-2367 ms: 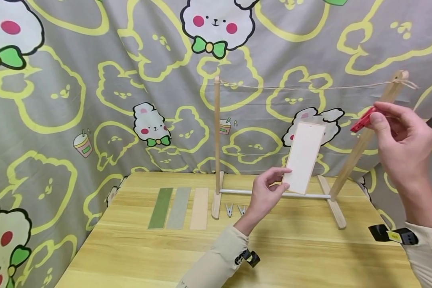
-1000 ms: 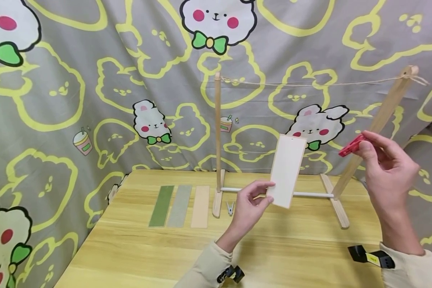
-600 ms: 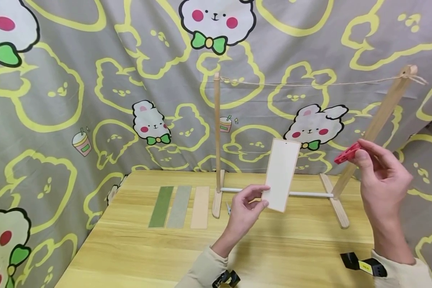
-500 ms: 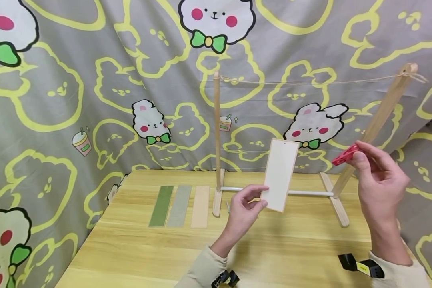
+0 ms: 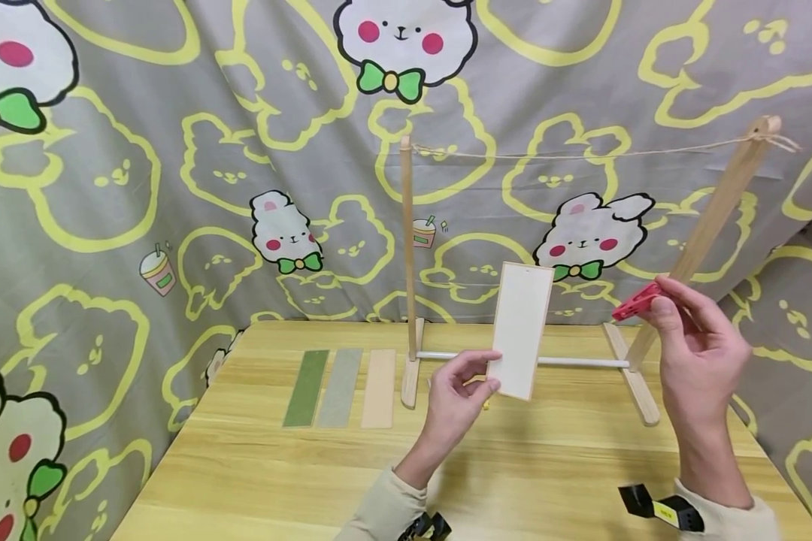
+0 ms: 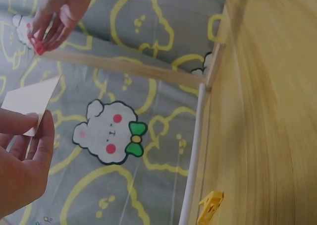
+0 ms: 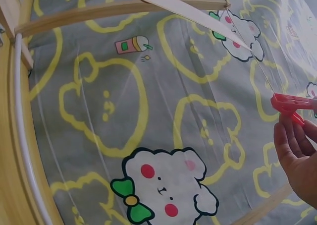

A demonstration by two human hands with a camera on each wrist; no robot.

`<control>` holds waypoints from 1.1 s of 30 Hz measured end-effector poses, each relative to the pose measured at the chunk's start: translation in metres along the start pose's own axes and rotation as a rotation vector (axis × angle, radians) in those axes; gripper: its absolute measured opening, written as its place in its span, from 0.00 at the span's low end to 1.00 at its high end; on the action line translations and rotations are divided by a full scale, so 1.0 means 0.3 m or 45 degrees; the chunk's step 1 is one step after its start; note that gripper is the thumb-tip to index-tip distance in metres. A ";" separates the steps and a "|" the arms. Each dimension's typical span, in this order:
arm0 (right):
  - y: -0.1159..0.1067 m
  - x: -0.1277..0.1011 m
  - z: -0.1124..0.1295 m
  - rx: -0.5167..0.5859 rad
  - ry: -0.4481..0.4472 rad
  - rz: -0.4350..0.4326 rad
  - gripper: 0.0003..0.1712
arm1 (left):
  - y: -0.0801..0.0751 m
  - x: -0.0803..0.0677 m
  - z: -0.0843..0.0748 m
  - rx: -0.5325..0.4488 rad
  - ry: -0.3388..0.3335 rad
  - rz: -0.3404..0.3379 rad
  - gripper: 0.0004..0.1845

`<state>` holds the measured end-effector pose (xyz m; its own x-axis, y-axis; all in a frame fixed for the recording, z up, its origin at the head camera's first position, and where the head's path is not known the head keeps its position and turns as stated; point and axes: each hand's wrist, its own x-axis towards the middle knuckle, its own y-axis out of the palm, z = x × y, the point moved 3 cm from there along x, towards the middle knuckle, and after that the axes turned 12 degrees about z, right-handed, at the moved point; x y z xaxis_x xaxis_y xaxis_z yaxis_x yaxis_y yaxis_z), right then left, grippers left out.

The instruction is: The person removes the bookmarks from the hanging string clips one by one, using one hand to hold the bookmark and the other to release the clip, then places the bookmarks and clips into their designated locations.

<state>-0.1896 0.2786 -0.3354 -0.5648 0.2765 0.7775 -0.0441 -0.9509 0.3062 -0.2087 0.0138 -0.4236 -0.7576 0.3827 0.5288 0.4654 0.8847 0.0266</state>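
The left hand pinches the lower corner of a white card, holding it upright above the wooden table. At three o'clock from the card, the right hand grips a red clothespin by its tail; its tips seem closed. A wooden rack with a string stands behind, at twelve o'clock.

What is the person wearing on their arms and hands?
Both arms have long beige sleeves that end at the wrists. The hands are bare, with no gloves or rings in sight. The left sleeve has a small black gadget strapped near its cuff. The right sleeve has a black strap with a little yellow label on it. The left hand and right hand show short, plain nails.
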 end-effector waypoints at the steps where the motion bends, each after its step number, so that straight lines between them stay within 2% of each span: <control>1: 0.003 -0.005 -0.004 0.012 0.005 0.001 0.18 | -0.001 -0.002 0.000 -0.004 0.000 -0.002 0.20; 6: 0.013 -0.032 -0.020 0.054 0.032 0.000 0.18 | -0.008 -0.014 0.002 0.004 0.005 -0.008 0.19; 14: 0.011 -0.077 -0.031 0.050 0.080 -0.036 0.19 | -0.021 -0.019 0.002 0.003 0.023 -0.039 0.19; 20: 0.014 -0.095 -0.038 0.034 0.081 -0.015 0.19 | -0.023 -0.020 -0.004 -0.004 0.013 -0.036 0.18; 33: 0.072 -0.132 -0.078 0.067 0.081 0.020 0.18 | -0.098 -0.019 -0.037 0.044 0.029 -0.088 0.19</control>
<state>-0.1874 0.2440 -0.3722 -0.6162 0.2505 0.7467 0.0077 -0.9461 0.3237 -0.2129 -0.0174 -0.4181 -0.7766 0.3146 0.5459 0.3959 0.9176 0.0345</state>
